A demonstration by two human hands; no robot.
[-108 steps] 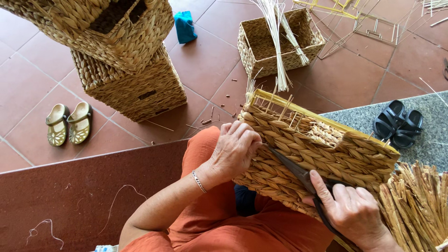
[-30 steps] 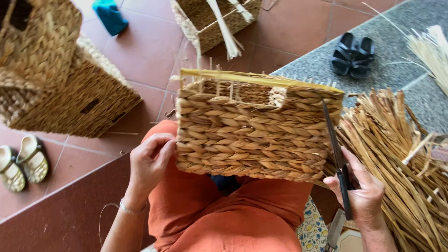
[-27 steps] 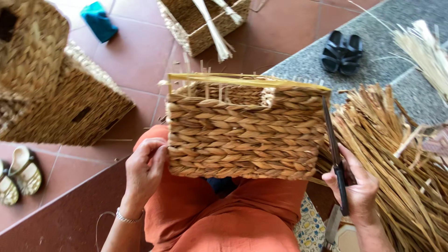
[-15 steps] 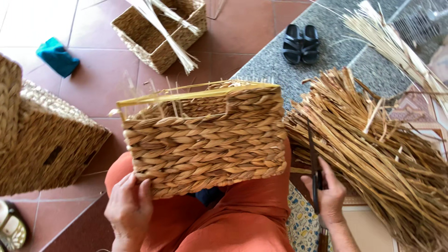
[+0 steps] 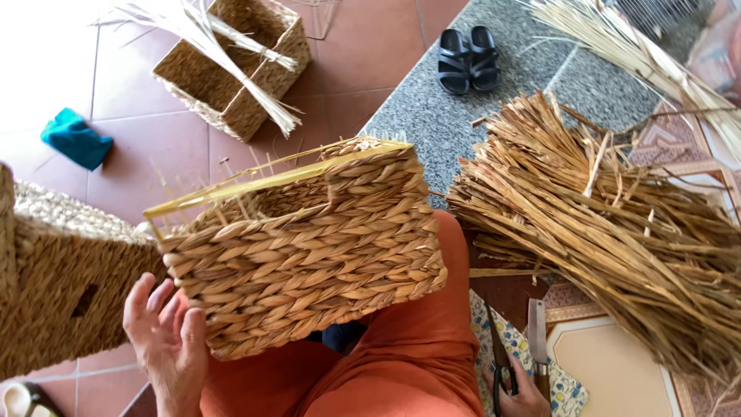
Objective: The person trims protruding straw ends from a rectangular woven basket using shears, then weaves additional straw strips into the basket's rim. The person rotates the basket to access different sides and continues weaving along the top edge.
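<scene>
A woven straw basket with a yellow frame rim rests on my lap, over orange trousers, tilted with its opening facing away. My left hand presses flat against its lower left corner, fingers spread. My right hand is low at the bottom edge, closed around dark-handled scissors whose blades point up. A knife with a wooden handle lies right beside that hand; whether the fingers grip it too is unclear.
A large heap of dried straw lies to the right on the mat. Finished baskets stand at the left, and an open basket with pale stalks at the back. Black sandals sit on the grey stone; a teal cloth lies on tiles.
The basket has swung left and tilted on my lap. My left hand slid down to its lower corner. My right hand with the scissors dropped to the mat near the knife.
</scene>
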